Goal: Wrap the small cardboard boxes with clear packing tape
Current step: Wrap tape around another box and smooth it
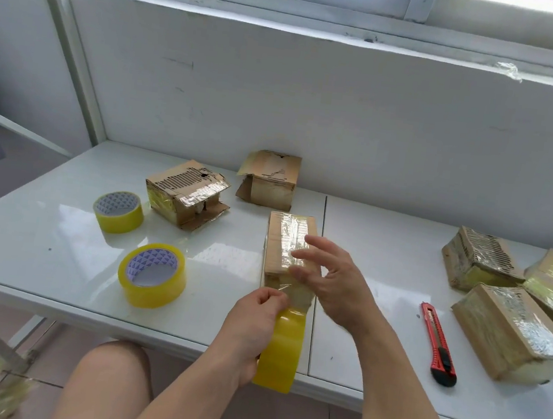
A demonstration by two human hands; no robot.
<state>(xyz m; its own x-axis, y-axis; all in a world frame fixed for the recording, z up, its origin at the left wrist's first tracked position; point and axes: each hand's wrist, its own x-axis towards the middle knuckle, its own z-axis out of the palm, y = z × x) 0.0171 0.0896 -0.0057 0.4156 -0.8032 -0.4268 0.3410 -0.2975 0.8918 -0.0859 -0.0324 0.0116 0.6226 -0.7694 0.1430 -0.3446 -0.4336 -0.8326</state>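
1. On white table [58, 239]: box in hand [281, 244] near the front edge, partly taped.
2. Right of that box: three wrapped boxes [509, 332], apparently done.
3. Behind and left of it: two open boxes [183, 195], seemingly waiting.
4. Just below it: tape roll [281, 347], gripped by left hand [251, 330], strip stretched to the box's near end.
5. Over its top: right hand [332, 277], fingers spread, holding nothing, poised to smooth.
6. Step: laying a strip. Next probably needs pressing down, then red cutter [439, 345].
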